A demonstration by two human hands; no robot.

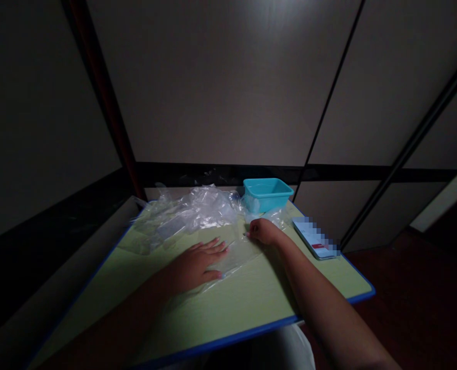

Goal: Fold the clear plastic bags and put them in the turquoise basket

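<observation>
Plastic film (pixel 239 255) lies thin, see-thru under L hand (pixel 197 263).

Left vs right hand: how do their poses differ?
The left hand lies flat with fingers spread; the right hand is curled, thumb and fingers drawn together. The right hand is closer to the tub than the left hand. Both are bare and at the table.

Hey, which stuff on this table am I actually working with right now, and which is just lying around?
In use:
- flat clear plastic, under your spread left hand, with your right hand curled near its far end

Apparently just lying about:
- phone
- turquoise tub
- crumpled plastic heap, though it may be part of the job
</observation>
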